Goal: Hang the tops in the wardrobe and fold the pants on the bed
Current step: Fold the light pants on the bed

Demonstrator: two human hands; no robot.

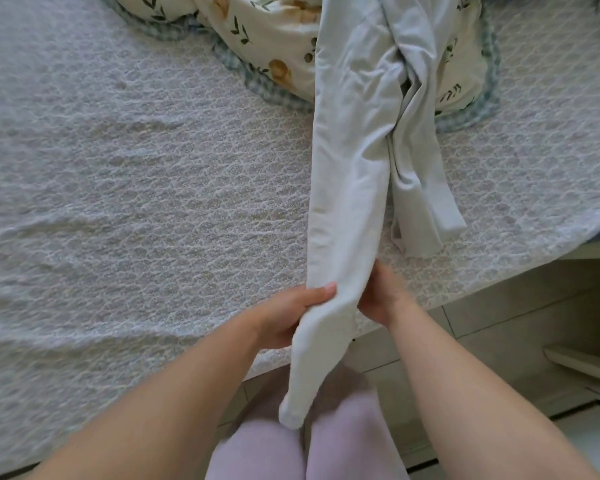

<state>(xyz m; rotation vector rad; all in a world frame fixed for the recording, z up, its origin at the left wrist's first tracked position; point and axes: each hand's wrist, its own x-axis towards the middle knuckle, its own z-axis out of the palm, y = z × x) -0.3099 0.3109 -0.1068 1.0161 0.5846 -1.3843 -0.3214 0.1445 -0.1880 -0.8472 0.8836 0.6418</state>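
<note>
Gripping one leg of the pale green pants (347,168) at the bed's near edge, my left hand (291,313) has its thumb on top and fingers curled beneath. My right hand (381,296) meets the leg's other side; its fingers are hidden behind cloth, so I cannot tell its grip. The pants stretch across the textured bed cover (118,168) onto a floral quilt (281,39), and the cuff hangs off the edge.

light: soft, even daylight | shadows: faint | glare: none | blur: slight softness overall | edges: wide-angle bowing
</note>
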